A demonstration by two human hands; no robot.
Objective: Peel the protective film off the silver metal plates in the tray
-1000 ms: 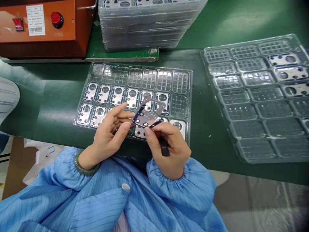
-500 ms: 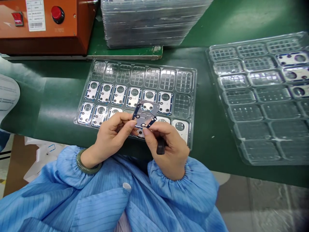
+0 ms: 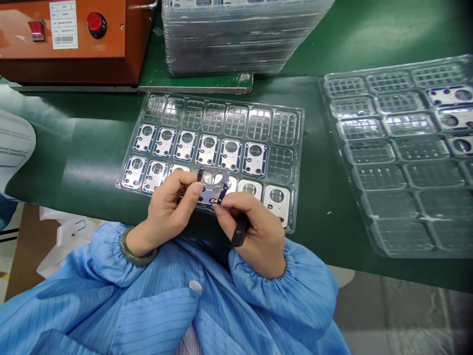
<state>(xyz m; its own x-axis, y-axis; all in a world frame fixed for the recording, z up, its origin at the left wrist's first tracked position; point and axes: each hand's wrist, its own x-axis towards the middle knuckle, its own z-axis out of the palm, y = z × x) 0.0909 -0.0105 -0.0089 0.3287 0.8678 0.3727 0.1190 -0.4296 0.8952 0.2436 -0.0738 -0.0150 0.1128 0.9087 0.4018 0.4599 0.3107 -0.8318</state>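
My left hand [image 3: 172, 199] pinches a small rectangular metal plate [image 3: 207, 195] with dark blue edges, tilted above the near row of a clear tray [image 3: 300, 148]. At the plate's right corner are the thumb and forefinger of my right hand [image 3: 260, 227]. A greyish, see-through piece shows along that side; whether it is loose film I cannot tell. Tucked in my right palm is a tool with a black handle [image 3: 241, 230], its working end hidden. Silvery plates with a round hole, such as this one [image 3: 254, 159], fill much of the tray's two nearer rows.
An orange box with a red knob [image 3: 96, 24] stands at the back left. Beside it rises a tall stack of clear trays [image 3: 236, 47]. Another clear tray [image 3: 391, 197] lies on the right, with several plates in it. White sheeting [image 3: 70, 236] lies below the table's left edge.
Both hands have shifted slightly left and down with the plate, whose tilt has changed. The black handle has turned a little in my right hand. The camera view has moved slightly.
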